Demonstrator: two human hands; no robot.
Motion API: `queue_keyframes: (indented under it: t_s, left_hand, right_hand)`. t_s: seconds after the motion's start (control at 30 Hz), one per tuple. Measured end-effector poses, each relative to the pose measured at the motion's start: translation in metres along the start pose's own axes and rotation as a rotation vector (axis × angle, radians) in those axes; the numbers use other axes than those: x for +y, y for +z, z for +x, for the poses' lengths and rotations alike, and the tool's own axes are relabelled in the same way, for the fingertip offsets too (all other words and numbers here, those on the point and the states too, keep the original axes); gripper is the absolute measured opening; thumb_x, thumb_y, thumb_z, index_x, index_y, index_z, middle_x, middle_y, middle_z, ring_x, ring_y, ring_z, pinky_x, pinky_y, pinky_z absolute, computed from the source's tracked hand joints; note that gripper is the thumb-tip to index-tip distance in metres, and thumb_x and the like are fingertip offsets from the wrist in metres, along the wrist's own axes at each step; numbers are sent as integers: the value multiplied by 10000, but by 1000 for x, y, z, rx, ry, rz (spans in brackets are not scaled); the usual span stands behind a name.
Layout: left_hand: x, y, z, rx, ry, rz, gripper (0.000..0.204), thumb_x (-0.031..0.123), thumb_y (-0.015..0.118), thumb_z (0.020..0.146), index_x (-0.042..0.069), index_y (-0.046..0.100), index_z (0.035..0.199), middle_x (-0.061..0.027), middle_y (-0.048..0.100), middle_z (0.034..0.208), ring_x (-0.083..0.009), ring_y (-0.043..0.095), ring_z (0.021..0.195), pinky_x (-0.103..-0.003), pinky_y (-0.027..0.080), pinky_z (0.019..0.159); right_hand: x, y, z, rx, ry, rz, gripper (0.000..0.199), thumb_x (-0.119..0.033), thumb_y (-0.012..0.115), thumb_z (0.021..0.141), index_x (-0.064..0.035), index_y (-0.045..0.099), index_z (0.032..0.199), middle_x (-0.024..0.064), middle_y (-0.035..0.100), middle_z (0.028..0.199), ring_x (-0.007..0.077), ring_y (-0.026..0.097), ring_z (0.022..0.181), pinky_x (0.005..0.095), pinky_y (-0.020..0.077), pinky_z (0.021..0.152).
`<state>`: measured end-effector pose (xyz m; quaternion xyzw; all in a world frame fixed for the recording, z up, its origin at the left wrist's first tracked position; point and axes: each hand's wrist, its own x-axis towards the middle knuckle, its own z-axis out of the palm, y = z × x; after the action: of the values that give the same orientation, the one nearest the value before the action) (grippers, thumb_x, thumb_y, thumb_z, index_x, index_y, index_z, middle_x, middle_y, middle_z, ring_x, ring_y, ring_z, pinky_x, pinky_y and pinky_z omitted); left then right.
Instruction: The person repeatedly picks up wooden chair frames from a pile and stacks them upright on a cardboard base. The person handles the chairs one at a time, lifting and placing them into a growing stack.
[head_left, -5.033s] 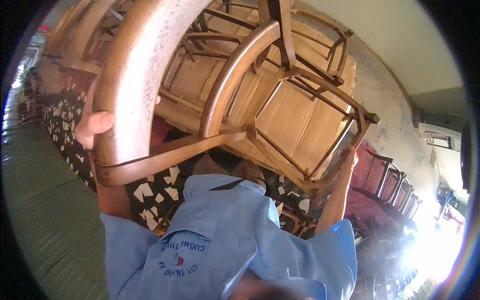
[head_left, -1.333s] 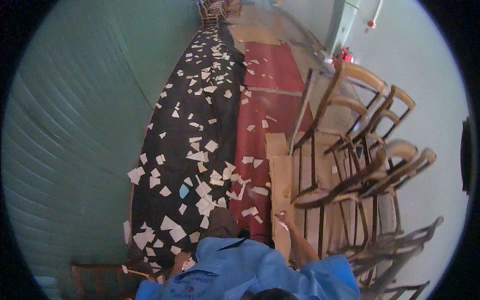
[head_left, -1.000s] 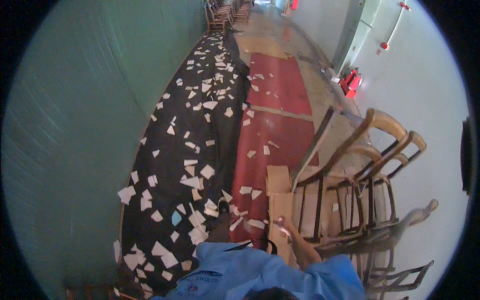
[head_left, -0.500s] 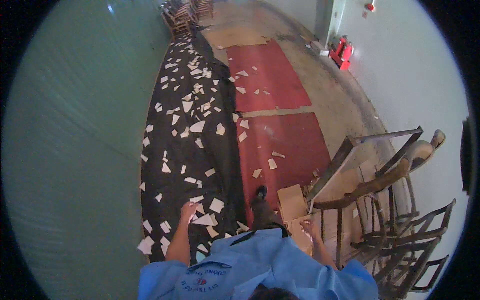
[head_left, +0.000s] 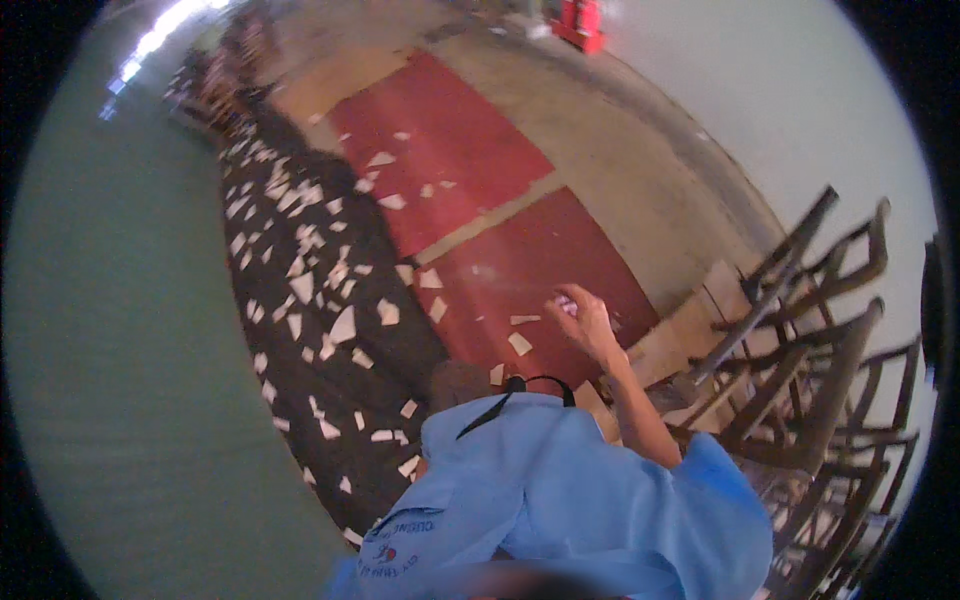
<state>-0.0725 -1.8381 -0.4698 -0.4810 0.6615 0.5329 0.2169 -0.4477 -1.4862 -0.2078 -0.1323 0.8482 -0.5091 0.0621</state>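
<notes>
My right hand (head_left: 588,322) is raised in front of me, above the nearer red mat (head_left: 560,235). Its fingers curl round a small whitish-pink thing (head_left: 567,304), too small and blurred to name. Only a sliver of skin shows beside my blue shirt on the left; my left hand itself is out of sight. To the left of the mats runs a long black cloth (head_left: 395,350), strewn with many white, angular flat pieces (head_left: 342,325). A few similar pale pieces lie on the red mats, among them one (head_left: 519,344) close to my right hand.
Dark wooden chair frames (head_left: 845,390) are heaped on the right, beside cardboard (head_left: 665,345). A green wall-like surface (head_left: 120,350) borders the cloth on the left. Blurred chairs (head_left: 235,70) stand at the far left, and red equipment (head_left: 580,25) by the far right wall.
My right hand has risen from beside the cardboard to over the red mat. My left hand, earlier above the black cloth, has gone out of sight. The view has turned, tilting the mats.
</notes>
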Motion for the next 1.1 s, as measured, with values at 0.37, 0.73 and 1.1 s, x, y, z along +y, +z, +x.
queue_keyframes:
  t_s: [0.37, 0.73, 1.1]
  left_hand:
    - [328, -48, 237, -250, 103, 500, 312, 351, 698, 898, 40, 689, 867, -79, 683, 765, -248, 618, 681, -428, 474, 618]
    - [894, 218, 423, -507, 1385, 1557, 499, 434, 673, 919, -23, 728, 1111, -187, 759, 965, -325, 691, 858, -455, 528, 811]
    - [927, 674, 36, -1365, 1630, 1301, 484, 388, 682, 970, 2, 689, 1262, -165, 744, 1158, -256, 703, 1061, -363, 518, 940]
  right_hand:
    - [17, -125, 112, 779, 385, -287, 336, -224, 767, 897, -20, 714, 1159, 151, 754, 988, 239, 731, 888, 351, 579, 786]
    - [27, -212, 12, 1432, 1326, -998, 540, -392, 782, 832, -44, 652, 1225, 215, 725, 1025, 366, 698, 1024, 492, 538, 894]
    - [46, -249, 31, 1335, 1891, -393, 474, -485, 796, 808, -78, 796, 1052, 152, 771, 1042, 336, 742, 1019, 438, 592, 883]
